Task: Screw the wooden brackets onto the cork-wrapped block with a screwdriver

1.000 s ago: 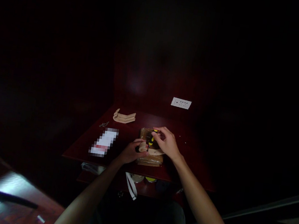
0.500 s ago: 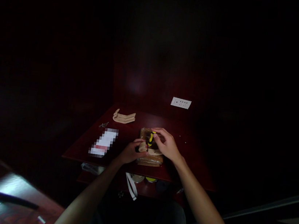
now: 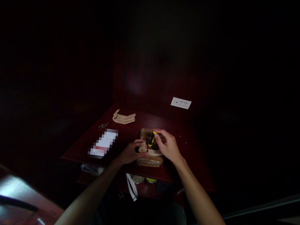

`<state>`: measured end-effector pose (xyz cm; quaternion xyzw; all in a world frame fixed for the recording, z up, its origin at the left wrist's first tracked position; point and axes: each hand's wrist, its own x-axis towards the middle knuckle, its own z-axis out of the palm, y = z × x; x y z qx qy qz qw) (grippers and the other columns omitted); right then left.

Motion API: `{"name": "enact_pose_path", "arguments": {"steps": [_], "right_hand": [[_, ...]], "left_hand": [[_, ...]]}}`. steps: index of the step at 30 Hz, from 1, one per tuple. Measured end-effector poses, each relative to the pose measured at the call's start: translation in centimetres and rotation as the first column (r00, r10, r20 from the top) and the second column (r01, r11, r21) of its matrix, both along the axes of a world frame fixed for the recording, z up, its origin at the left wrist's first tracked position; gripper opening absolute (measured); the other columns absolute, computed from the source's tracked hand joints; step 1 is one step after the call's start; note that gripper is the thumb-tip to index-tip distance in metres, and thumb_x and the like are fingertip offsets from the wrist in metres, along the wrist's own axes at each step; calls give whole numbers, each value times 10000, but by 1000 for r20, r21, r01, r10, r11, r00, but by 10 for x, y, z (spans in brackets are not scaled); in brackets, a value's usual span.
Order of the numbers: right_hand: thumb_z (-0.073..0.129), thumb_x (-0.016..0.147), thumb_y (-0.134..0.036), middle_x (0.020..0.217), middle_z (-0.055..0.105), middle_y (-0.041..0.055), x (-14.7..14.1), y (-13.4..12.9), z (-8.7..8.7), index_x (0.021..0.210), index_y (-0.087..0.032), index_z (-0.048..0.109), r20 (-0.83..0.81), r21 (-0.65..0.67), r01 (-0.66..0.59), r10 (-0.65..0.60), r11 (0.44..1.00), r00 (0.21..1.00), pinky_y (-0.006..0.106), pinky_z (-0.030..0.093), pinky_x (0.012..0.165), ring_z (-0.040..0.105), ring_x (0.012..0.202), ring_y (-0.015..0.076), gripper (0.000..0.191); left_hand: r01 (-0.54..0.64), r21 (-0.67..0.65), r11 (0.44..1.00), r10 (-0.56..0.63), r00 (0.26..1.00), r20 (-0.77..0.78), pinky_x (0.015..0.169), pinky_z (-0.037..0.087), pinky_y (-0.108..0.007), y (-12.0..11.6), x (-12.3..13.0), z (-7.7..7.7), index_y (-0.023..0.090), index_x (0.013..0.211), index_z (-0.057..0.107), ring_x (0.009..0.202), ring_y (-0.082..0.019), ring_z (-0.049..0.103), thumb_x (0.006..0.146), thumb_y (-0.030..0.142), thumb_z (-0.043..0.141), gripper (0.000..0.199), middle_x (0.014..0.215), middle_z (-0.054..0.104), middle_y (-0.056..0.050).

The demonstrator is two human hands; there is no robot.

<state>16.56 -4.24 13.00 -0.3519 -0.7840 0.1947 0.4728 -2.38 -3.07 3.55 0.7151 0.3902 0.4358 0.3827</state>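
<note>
My right hand (image 3: pixel 168 147) is shut around a yellow-and-black screwdriver (image 3: pixel 151 139), which stands almost upright with its tip down at a beige part (image 3: pixel 142 147). My left hand (image 3: pixel 130 153) grips that curved beige part from the near side, right beside the screwdriver's tip. Beneath them lies a flat tan package (image 3: pixel 150 160) on the dark red desk (image 3: pixel 83 155). The hands hide the exact point where the tip meets the part. Farther back rests a beige shaped bracket (image 3: pixel 124 117).
Several small screws (image 3: pixel 103 125) and a blurred white paper (image 3: pixel 103 143) lie left of my hands. A white wall socket plate (image 3: pixel 181 103) sits behind the desk. Below its front edge are a shelf with round objects (image 3: pixel 151 181) and a white strap (image 3: pixel 131 187).
My right fingers have shifted slightly around the screwdriver handle. The left hand and beige part stay nearly in place, and the whole view has drifted slightly.
</note>
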Motion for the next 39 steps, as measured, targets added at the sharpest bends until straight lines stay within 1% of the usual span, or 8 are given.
{"name": "enact_pose_path", "arguments": {"steps": [4, 8, 14, 17, 22, 27, 33, 39], "right_hand": [[518, 886, -322, 1036, 664, 63, 0, 1, 0, 1110, -223, 621, -8, -12, -14, 14, 1000, 1000, 309, 524, 778, 644, 862, 168, 266], [574, 848, -347, 961, 669, 78, 1, 4, -4, 993, -208, 674, -28, 13, 55, -55, 998, 998, 306, 531, 716, 638, 798, 171, 225], [503, 889, -337, 1139, 638, 75, 2, 1, -4, 1125, -224, 615, -58, -92, -102, 97, 991, 994, 334, 516, 829, 624, 984, 185, 285], [501, 890, -339, 1091, 655, 64, 3, 1, -4, 1126, -221, 609, -46, -130, -119, 114, 984, 992, 314, 521, 801, 643, 917, 171, 285], [582, 839, -355, 964, 659, 74, 1, 6, -5, 1030, -193, 640, -30, -20, 34, -35, 999, 999, 269, 519, 670, 632, 757, 152, 257], [491, 899, -313, 1056, 653, 73, 0, 1, -4, 1159, -218, 595, -9, -11, -39, 39, 999, 999, 291, 517, 753, 636, 882, 167, 296], [556, 869, -337, 969, 647, 65, 0, 1, -1, 1135, -232, 638, 59, 36, -8, 6, 999, 998, 263, 515, 670, 613, 765, 147, 297], [466, 921, -294, 1178, 606, 74, -3, -2, 0, 1266, -249, 556, 92, 55, -80, 75, 995, 993, 306, 492, 833, 573, 1041, 179, 359]], "left_hand": [[-8, 11, 1000, 7, 1000, 15, 989, 407, -357, 0, 1, -2, 182, 914, 709, 1098, -232, 553, 654, 396, 741, 338, 1189, 575, -84], [-10, 18, 1000, 9, 1000, 19, 995, 405, -369, 1, 1, -2, 184, 935, 707, 1097, -228, 552, 657, 395, 739, 351, 1183, 575, -85], [-8, 12, 1000, 8, 1000, 15, 976, 425, -351, 1, 1, -2, 174, 921, 710, 1083, -232, 565, 652, 403, 744, 356, 1192, 571, -91], [-7, 7, 1000, 7, 1000, 13, 968, 432, -349, 1, 0, -3, 173, 925, 710, 1079, -232, 567, 650, 402, 745, 360, 1188, 568, -90], [0, 8, 1000, 0, 1000, 17, 992, 415, -367, 2, 0, -4, 178, 942, 708, 1103, -238, 554, 655, 402, 745, 365, 1190, 562, -90], [-1, 19, 1000, 0, 1000, 22, 975, 429, -369, 2, 0, -7, 177, 925, 702, 1095, -246, 560, 662, 394, 744, 344, 1195, 557, -97], [-8, 27, 1000, 8, 1000, 4, 974, 423, -354, 2, 0, -6, 172, 886, 695, 1083, -237, 563, 660, 387, 745, 316, 1184, 559, -92], [-11, 24, 1000, 11, 1000, -6, 954, 441, -339, 2, 1, -4, 162, 874, 693, 1063, -234, 571, 657, 412, 737, 334, 1175, 577, -93]]}}
